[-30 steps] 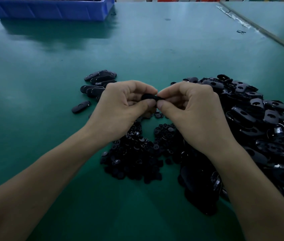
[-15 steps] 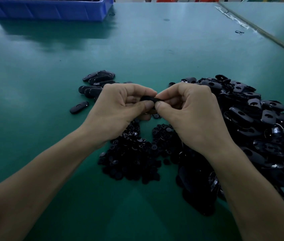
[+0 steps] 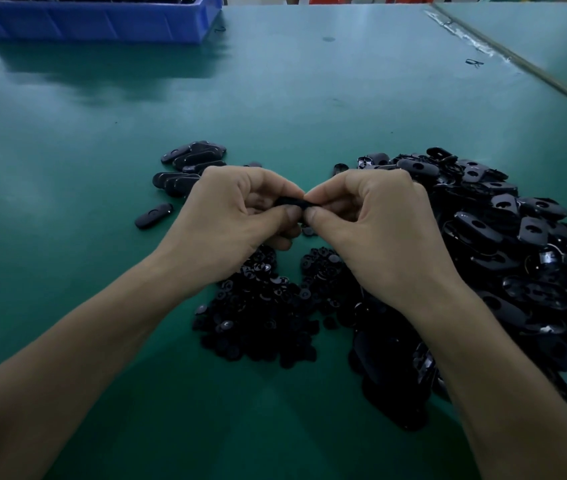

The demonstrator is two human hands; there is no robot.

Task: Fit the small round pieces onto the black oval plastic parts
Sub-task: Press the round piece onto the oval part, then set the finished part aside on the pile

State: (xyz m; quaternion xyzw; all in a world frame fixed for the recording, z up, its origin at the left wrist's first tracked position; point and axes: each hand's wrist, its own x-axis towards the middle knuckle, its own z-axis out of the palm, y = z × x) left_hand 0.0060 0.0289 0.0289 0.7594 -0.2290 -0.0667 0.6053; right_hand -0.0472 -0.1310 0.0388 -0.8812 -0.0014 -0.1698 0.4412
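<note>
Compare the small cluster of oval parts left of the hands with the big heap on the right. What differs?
Count: the left cluster holds a handful of ovals; the right heap holds far more.
Pose: the left cluster lies in overlapping rows; the right heap is jumbled at all angles.
Holes: many ovals in the right heap show an open centre hole; the left cluster shows smooth tops with no open hole visible.
Shared: both are black oval parts on the green table.
</note>
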